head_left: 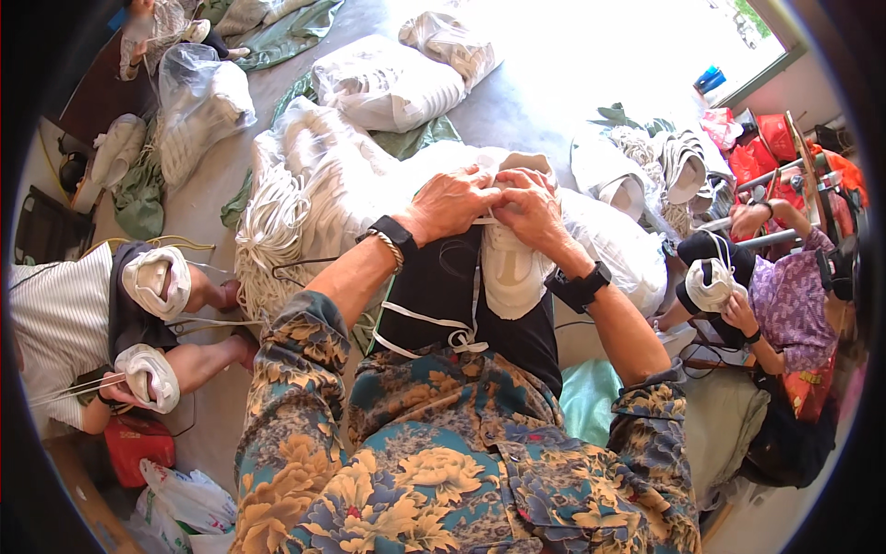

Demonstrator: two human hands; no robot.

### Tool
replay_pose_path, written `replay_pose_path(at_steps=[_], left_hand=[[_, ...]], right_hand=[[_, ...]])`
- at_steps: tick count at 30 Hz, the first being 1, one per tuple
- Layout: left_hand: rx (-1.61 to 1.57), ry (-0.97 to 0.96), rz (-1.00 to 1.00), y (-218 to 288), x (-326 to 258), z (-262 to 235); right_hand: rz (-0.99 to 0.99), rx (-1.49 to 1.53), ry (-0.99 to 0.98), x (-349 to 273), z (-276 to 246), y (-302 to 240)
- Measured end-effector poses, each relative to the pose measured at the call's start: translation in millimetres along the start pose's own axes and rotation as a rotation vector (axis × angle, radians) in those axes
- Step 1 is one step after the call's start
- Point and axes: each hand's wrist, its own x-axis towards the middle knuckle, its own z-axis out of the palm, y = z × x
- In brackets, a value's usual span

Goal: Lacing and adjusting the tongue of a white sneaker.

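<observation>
At the lower left I see a white plastic bag with green print on it, and at the far right a red package with yellowish marks; both are too small for me to read surely. In the middle, the person bends both elbows outward and brings the wrists inward. The left hand comes flat from the left, and the right hand meets it with curled fingers. Their fingertips come together at the opening of a white shoe, which lies upon the right thigh, its toe toward the body. The fingers are bent close, but whether they pinch lace or shoe edge, I cannot tell.
</observation>
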Motion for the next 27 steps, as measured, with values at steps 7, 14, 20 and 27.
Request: replay_pose_path(at_steps=[7,14,20,27], left_hand=[[-0.185,0.034,-0.184,21.5,0.1,-1.0],[-0.611,0.281,-0.315,46.4,33.1,8.9],[-0.655,0.166,-0.280,66.4,27.9,18.6],[-0.943,0.020,-0.147,128.7,31.9,10.7]], right_hand=[[-0.078,-0.198,0.191,-8.4,-65.2,5.5],[-0.070,0.111,0.077,-19.9,-78.8,-20.7],[0.022,0.213,-0.016,-19.3,-58.9,19.8],[-0.048,-0.107,-0.402,7.6,-70.8,17.2]])
